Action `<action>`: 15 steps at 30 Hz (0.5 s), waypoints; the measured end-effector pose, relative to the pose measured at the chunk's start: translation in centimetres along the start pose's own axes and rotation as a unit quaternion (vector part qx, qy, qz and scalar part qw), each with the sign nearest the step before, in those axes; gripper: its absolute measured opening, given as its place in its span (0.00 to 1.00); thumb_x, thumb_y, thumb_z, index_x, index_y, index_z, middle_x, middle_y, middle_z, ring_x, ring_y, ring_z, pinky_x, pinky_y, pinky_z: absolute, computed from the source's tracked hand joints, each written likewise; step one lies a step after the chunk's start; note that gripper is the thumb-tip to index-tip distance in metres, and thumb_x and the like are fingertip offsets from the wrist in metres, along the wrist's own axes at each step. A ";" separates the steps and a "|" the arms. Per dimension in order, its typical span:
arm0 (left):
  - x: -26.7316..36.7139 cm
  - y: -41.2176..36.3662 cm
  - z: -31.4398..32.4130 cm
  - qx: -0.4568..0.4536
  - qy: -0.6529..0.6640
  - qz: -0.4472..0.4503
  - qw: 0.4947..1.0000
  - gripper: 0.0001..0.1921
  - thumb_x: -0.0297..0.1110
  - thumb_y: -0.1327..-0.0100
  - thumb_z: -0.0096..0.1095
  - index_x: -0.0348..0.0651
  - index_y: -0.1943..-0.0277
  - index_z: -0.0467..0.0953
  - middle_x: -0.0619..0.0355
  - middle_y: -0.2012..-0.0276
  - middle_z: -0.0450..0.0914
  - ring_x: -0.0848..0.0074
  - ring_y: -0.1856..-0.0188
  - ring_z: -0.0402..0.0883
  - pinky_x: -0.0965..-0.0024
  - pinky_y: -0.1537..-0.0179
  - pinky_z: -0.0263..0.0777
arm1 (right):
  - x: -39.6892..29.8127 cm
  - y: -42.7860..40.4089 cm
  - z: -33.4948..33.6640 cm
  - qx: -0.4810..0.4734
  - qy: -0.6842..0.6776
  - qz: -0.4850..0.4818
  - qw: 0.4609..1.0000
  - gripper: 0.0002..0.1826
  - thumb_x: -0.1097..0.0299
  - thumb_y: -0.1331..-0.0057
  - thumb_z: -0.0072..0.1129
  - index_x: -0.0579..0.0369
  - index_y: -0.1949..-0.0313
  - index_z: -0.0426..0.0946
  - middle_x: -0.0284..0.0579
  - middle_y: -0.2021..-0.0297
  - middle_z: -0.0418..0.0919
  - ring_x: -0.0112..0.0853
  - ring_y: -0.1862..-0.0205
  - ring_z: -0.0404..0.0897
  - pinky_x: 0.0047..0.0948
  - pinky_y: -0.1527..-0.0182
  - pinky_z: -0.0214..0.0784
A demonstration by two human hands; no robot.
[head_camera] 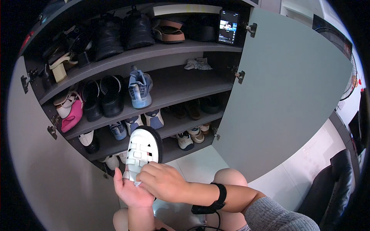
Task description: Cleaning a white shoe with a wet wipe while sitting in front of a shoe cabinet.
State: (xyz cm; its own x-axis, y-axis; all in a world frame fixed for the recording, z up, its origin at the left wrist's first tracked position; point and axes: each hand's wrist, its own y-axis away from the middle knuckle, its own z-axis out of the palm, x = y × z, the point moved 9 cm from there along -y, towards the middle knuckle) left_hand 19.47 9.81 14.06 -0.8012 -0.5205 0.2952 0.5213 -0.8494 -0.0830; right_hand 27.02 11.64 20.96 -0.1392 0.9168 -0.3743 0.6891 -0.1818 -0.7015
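A white woven-strap sandal (138, 147) with a thick black sole is held up before the shoe cabinet, its toe pointing away from me. My left hand (134, 193) supports it from inside, palm up, with the fingers mostly hidden in the shoe and the thumb apart at the left. Over the sandal's near end, my right hand (163, 180) pinches a small white wipe or tissue (137, 183) against it. Most of that wipe is hidden by the right fingers. A black strap with a small device (218, 197) circles my right wrist.
Shoes crowd the cabinet shelves, including a blue sneaker (140, 89) and a pink shoe (72, 112). Crumpled white tissue (198, 64) lies on the second shelf. A lit phone (228, 27) leans at the top right. Open doors (283, 86) flank the cabinet; a black chair (326, 184) stands right.
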 end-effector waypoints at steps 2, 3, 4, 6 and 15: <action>-0.1 0.0 0.0 -0.001 0.001 -0.002 1.000 0.34 0.54 0.34 0.37 0.32 0.37 0.60 0.47 0.42 0.70 0.61 0.41 0.70 0.63 0.40 0.61 | 0.1 0.0 -0.1 0.002 0.002 -0.001 1.000 0.12 0.69 0.50 0.63 0.51 0.66 0.72 0.38 0.70 0.70 0.36 0.65 0.73 0.33 0.67 0.70; -0.1 -0.1 -0.1 -0.004 -0.001 0.000 1.000 0.34 0.54 0.34 0.37 0.32 0.37 0.60 0.47 0.42 0.70 0.61 0.42 0.70 0.63 0.40 0.61 | 0.1 0.0 0.0 0.002 0.002 -0.001 1.000 0.12 0.69 0.50 0.63 0.51 0.66 0.72 0.38 0.70 0.70 0.36 0.65 0.73 0.33 0.67 0.70; 0.0 -0.1 -0.1 -0.007 -0.004 0.003 1.000 0.33 0.54 0.34 0.37 0.32 0.37 0.60 0.47 0.42 0.70 0.61 0.42 0.70 0.63 0.40 0.61 | 0.0 0.0 -0.1 0.005 0.001 -0.001 1.000 0.12 0.69 0.50 0.63 0.51 0.66 0.72 0.38 0.70 0.70 0.36 0.65 0.73 0.33 0.67 0.70; 0.0 -0.1 -0.3 -0.004 -0.006 0.004 1.000 0.33 0.54 0.33 0.37 0.33 0.37 0.61 0.47 0.42 0.70 0.61 0.42 0.70 0.63 0.40 0.62 | 0.0 0.0 -0.1 0.007 0.001 -0.001 1.000 0.12 0.69 0.50 0.63 0.51 0.66 0.72 0.38 0.70 0.70 0.36 0.66 0.74 0.33 0.67 0.70; -0.2 0.0 -0.4 0.028 -0.016 0.009 0.999 0.33 0.56 0.33 0.36 0.34 0.39 0.64 0.47 0.44 0.72 0.63 0.44 0.72 0.64 0.41 0.62 | 0.1 0.2 -0.1 0.003 -0.003 0.003 1.000 0.12 0.69 0.50 0.63 0.51 0.66 0.72 0.38 0.70 0.70 0.36 0.65 0.74 0.33 0.67 0.70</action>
State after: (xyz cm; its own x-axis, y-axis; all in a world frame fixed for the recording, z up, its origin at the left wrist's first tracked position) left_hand 19.53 9.92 13.62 -0.7816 -0.5325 0.3248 0.5523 -0.8329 -0.0364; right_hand 27.18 11.79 20.86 -0.1391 0.9133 -0.3828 0.6858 -0.1900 -0.7025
